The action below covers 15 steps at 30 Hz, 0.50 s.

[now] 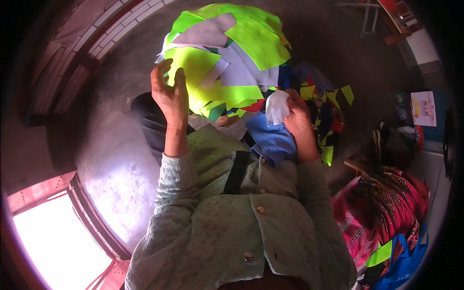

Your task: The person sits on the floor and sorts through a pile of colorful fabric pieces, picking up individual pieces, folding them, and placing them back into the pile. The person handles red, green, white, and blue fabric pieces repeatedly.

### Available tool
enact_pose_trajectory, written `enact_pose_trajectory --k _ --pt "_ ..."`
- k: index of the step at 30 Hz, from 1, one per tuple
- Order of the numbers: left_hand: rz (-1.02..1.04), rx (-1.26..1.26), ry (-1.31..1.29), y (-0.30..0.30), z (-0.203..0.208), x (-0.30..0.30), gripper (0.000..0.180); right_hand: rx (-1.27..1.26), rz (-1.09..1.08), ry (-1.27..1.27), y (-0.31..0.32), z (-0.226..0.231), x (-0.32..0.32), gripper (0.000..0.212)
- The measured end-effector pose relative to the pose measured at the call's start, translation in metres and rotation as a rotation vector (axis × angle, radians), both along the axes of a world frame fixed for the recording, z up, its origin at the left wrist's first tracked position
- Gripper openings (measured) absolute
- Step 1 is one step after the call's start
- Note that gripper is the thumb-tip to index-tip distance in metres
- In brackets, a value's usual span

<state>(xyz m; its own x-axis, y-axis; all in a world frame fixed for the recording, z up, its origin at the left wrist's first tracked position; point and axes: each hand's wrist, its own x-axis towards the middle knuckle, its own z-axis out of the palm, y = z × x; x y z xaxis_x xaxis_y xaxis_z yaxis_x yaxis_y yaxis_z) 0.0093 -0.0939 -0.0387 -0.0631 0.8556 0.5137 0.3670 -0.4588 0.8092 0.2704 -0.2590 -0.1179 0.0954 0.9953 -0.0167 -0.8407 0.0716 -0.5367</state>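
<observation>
Where a blue tote bag (405, 265) sat at 4 o'clock, a neon-yellow scrap (380, 254) lay at its edge; bag's contents too unclear to tell. White cloth piece (276, 108) was near 2 o'clock, small, soft, lightly creased; right hand (299, 118) pinched its side between fingers and thumb. Blue cloth (274, 145) showed just below. Left hand (170, 96), 10 o'clock, held fingers and thumb apart by the fabric pile (241, 63) at 12, neon yellow and greyish-lavender, overlapping; contact unclear.

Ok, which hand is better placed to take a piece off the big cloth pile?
Probably the left hand: it is open at the left edge of the pile and seems empty, while the right hand holds a white piece.
</observation>
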Motion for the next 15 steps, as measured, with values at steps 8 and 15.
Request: enact_pose_trajectory --k 8,15 --pt "-0.762 -0.500 -0.057 -0.066 0.032 0.057 0.026 -0.056 -0.077 -0.005 0.000 0.008 -0.005 0.018" --pt "-1.025 -0.548 -0.096 -0.079 0.028 0.072 0.056 -0.150 -0.138 -0.045 0.000 0.011 -0.010 0.021"
